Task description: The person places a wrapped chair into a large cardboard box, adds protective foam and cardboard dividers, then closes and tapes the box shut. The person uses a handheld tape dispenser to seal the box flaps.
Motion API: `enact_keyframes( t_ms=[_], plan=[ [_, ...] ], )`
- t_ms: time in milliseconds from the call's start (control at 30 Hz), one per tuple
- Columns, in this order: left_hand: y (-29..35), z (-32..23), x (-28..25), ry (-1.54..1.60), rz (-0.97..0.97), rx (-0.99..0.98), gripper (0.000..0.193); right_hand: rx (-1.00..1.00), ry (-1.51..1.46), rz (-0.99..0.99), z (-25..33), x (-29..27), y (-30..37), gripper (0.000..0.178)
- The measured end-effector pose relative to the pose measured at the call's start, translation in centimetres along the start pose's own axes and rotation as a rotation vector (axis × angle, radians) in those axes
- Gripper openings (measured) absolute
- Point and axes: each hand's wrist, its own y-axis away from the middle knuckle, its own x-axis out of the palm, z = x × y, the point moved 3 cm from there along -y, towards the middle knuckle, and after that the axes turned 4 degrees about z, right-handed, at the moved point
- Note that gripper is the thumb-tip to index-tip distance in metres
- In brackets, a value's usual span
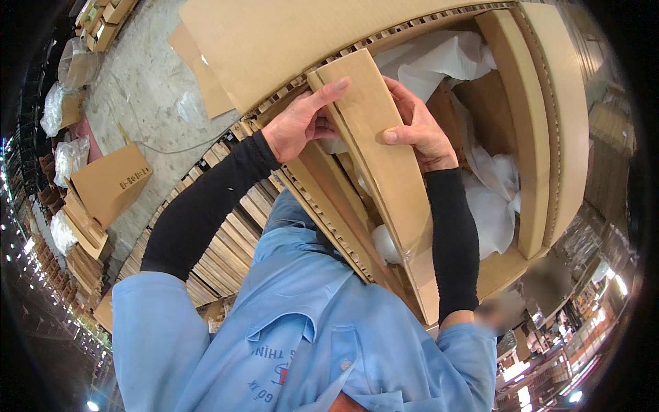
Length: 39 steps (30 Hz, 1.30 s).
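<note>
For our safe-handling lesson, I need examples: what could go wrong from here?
The long cardboard piece might swing or slip, since the left hand and right hand both grip it near the end farther from the body. Its edge could catch the loose white wrapping inside the open carton. The left hand, close to the carton's corrugated edge, might get pinched or scraped.

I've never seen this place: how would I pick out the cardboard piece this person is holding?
Find the big open cardboard box at the upper right of the picture. Across its left part, slanting down toward the blue shirt, runs a long, narrow cardboard piece. Unlike the similar strip along the box's right side, it is held between the left hand and the right hand.
</note>
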Motion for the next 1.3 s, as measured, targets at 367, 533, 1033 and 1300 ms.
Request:
enact_keyframes(
  t_ms=[367, 533, 1033, 1300],
  plan=[
    [1.5, 0.0, 0.7, 0.428, -0.043, 0.061, 0.085, 0.051, 0.081, 0.029, 0.4, 0.3, 0.0, 0.110],
    [1.8, 1.6, 0.9, 0.798, -0.068, 0.030, 0.089, 0.023, 0.018, 0.031, 0.0, 0.1, 0.3, 0.110],
    [1.9, 3.7, 1.8, 1.145, -0.235, 0.051, 0.059, 0.042, -0.014, -0.042, 0.0, 0.4, 0.6, 0.113],
    [1.5, 3.7, 2.1, 0.363, -0.189, 0.282, 0.053, 0.097, 0.007, -0.075, 0.3, 1.7, 0.2, 0.114]
  ],
)
